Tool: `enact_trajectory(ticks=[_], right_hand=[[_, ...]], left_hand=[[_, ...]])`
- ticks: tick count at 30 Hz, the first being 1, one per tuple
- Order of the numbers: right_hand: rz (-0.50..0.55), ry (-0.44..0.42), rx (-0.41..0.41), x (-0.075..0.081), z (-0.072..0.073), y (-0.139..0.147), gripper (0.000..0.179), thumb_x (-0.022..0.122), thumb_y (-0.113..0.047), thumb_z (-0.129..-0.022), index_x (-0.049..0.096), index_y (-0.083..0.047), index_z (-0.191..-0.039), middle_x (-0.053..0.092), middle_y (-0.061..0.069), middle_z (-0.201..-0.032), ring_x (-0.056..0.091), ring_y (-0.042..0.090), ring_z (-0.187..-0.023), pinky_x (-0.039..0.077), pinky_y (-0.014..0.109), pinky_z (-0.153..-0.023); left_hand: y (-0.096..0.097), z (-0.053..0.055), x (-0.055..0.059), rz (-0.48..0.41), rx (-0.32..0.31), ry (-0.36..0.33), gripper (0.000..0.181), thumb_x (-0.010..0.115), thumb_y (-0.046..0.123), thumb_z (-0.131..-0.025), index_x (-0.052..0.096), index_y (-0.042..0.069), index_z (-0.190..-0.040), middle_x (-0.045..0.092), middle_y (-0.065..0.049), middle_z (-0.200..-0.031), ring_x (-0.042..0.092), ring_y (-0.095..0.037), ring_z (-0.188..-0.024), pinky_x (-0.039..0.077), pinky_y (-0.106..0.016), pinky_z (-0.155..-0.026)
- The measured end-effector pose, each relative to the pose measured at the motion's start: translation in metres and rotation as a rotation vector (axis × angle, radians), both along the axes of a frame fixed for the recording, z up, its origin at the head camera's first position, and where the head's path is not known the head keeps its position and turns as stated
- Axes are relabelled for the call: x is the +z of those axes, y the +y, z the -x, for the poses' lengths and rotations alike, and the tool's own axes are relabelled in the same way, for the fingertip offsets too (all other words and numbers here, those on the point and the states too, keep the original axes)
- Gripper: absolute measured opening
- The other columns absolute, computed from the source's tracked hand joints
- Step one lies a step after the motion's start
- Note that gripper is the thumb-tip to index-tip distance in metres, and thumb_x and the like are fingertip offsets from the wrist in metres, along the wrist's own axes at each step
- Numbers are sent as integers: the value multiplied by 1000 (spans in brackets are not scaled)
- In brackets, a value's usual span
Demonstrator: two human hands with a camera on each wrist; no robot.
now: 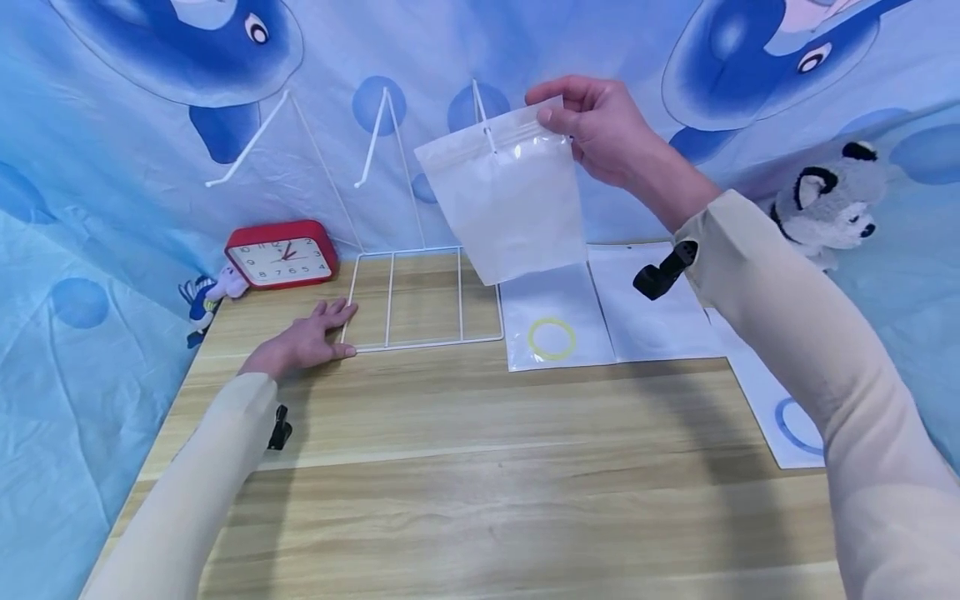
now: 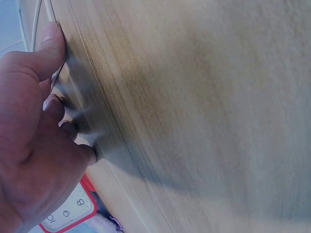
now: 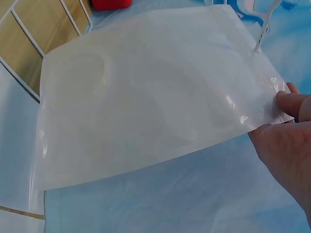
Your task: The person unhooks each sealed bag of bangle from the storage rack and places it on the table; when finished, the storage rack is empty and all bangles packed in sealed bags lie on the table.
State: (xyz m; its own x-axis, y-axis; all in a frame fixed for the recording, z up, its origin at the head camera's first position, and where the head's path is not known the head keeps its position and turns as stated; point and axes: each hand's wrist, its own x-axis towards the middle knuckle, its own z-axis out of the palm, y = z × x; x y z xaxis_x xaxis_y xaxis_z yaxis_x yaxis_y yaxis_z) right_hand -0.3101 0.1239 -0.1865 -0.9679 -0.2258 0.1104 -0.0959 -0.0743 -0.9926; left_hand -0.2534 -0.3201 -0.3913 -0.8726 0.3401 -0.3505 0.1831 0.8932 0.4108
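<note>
My right hand [image 1: 607, 129] pinches the top right corner of a white zip bag [image 1: 517, 200] between thumb and fingers. A prong of the white wire display rack [image 1: 388, 300] passes through the hole near the bag's top edge, and the bag hangs tilted over the rack's base. In the right wrist view, a faint ring shape shows through the bag [image 3: 146, 97]. My left hand [image 1: 307, 337] rests at the rack's front left corner. Its thumb touches the front wire, and its fingers lie along the left side. Two other prongs, further left, carry nothing.
Right of the rack lie a bag with a yellow ring [image 1: 552, 339], another white bag [image 1: 652, 317] and one with a blue ring [image 1: 798, 427]. A red clock [image 1: 281, 255] stands back left near a small plush toy [image 1: 201, 308]. A grey plush dog [image 1: 828, 204] is at right.
</note>
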Motion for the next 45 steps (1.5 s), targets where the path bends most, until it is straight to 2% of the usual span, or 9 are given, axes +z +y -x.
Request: enact_trajectory(ticks=[5,12,20,23,27,30,38,43,45], right_hand=[[10,-11,3,1,-12,0,25,62,-4,-98,69,-4,-122,62,13,-114,63,27,-104,58,30,-82],[33,-17,-1,0,-27,1,25,64,-2,-96,69,-2,-120,57,14,-96,63,26,-93,59,28,-76],[96,-11,22,-4,-46,1,20,64,3,-95,70,1,-114,62,14,-95,62,24,-83,56,25,-64],[86,10,21,-6,-54,2,19,65,2,-94,72,0,-112,58,10,-83,51,17,-65,42,18,-52],[95,44,15,-6,-65,3,17,68,2,-93,75,-2,-107,45,7,-70,29,16,-53,19,22,-44],[131,56,24,-5,-70,3,16,69,5,-91,76,-2,-104,45,7,-68,29,16,-51,15,23,-43],[143,88,58,0,-85,1,18,68,5,-91,75,0,-106,42,7,-67,33,16,-54,21,22,-45],[140,56,23,-8,-98,-7,17,68,4,-92,77,-4,-105,36,4,-67,25,16,-53,20,22,-45],[156,51,11,-13,-103,-11,18,67,4,-93,78,-5,-104,37,3,-67,27,15,-54,21,21,-45]], left_hand=[[-1,-1,0,3,1,5,85,67,34,-96,18,7,-159,3,-23,-165,-7,-50,-146,1,-73,-110],[-3,0,-1,-2,9,0,86,68,35,-95,17,8,-160,3,-22,-165,-8,-50,-146,1,-74,-109],[-4,-1,-1,3,1,3,84,66,34,-97,17,7,-159,2,-22,-165,-7,-51,-146,1,-75,-109],[-4,-3,-1,0,5,2,85,66,34,-96,17,7,-159,2,-23,-165,-8,-51,-146,0,-75,-108],[-5,-5,-1,-3,10,3,85,66,35,-96,18,6,-159,2,-23,-164,-7,-51,-146,0,-74,-109],[-6,-6,-2,-4,7,3,85,66,34,-96,17,6,-159,2,-24,-164,-8,-51,-146,0,-74,-109],[-7,-7,3,6,5,20,85,67,33,-96,17,6,-159,3,-24,-164,-8,-51,-146,1,-74,-109],[-7,-8,5,7,13,7,86,67,34,-96,16,7,-160,2,-24,-164,-9,-50,-146,0,-73,-110],[-6,-8,5,9,20,2,86,67,35,-96,16,8,-160,2,-23,-165,-9,-50,-146,0,-72,-110]])
